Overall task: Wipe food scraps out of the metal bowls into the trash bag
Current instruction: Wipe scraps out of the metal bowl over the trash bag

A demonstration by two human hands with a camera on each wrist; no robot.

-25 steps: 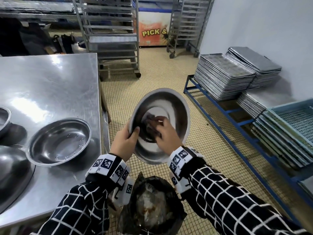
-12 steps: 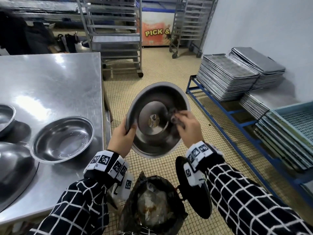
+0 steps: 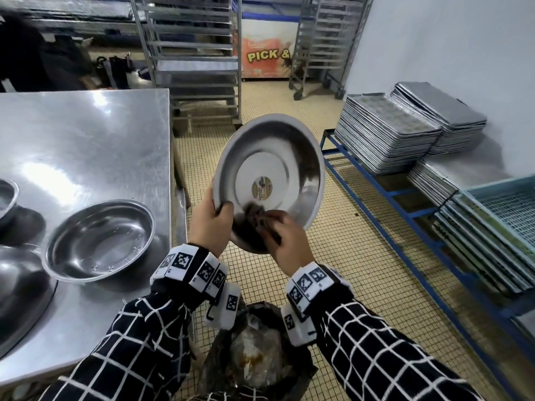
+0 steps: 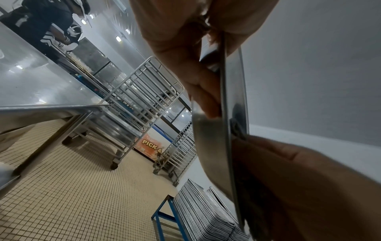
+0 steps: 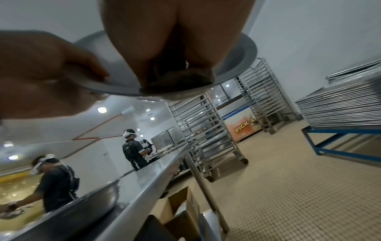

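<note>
My left hand (image 3: 210, 227) grips the bowl (image 3: 269, 180) by its near-left rim, thumb hooked over the inside edge and fingers curled behind the wall; the left wrist view shows that pinch across the thin metal edge. My right hand (image 3: 285, 238) is bunched round a dark pad (image 3: 256, 217), fingers curled on it and pressing it against the lower inside wall of the bowl, close to the rim.

I hold the bowl in the air, above and a little beyond the bag (image 3: 254, 354), which stands open on the floor between my forearms, just beside the worktop (image 3: 86, 134). The bowl is tipped nearly on edge: its mouth faces back toward me and slightly down, its base points away toward the racks, and its lowest rim hangs over the bag. Being round, it has no long axis to speak of; the axis through its base runs roughly level, away from me.

I judge it light, thin and stiff, a one-handed load, but smooth and probably greasy, so the rim is the only sure hold and a thumb over the edge is what stops it turning under the wipe. The pad looks soft and gives to the curve. A sticker sits at the centre of the base. I can't make out any scraps left inside.

A second bowl (image 3: 101, 241) rests mouth-up on the worktop, well apart from the first.
</note>
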